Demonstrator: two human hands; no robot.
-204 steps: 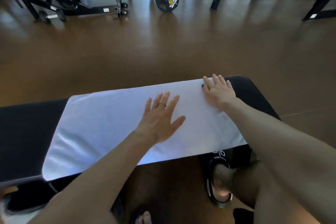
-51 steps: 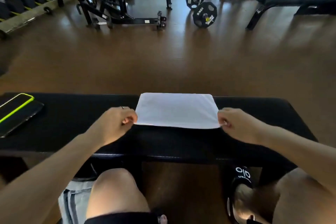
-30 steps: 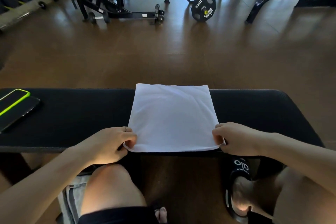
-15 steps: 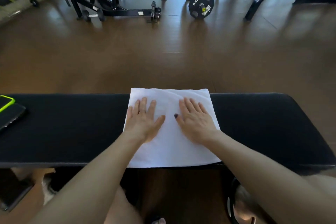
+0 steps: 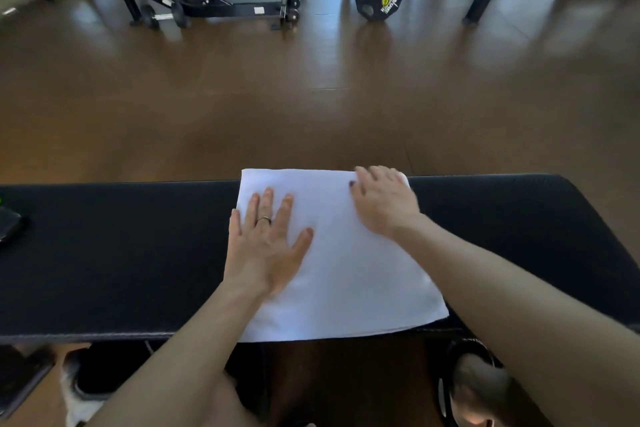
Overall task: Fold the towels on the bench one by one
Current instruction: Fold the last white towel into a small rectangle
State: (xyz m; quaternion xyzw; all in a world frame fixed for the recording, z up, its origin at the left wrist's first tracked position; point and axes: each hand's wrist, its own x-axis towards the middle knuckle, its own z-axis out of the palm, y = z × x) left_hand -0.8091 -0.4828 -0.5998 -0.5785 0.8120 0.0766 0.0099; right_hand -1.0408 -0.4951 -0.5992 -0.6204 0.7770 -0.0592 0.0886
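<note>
Two flat hands press my folded white towel (image 5: 346,263) on the black bench (image 5: 121,253): left hand (image 5: 265,246) splayed at nine o'clock, right hand (image 5: 382,203) at one o'clock with fingers blurred. Soft, light cloth, I judge; best pinched at corners.

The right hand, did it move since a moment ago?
Yes. The right hand slid from the middle of the towel toward its far right corner, nearer the bench's far edge.
</note>
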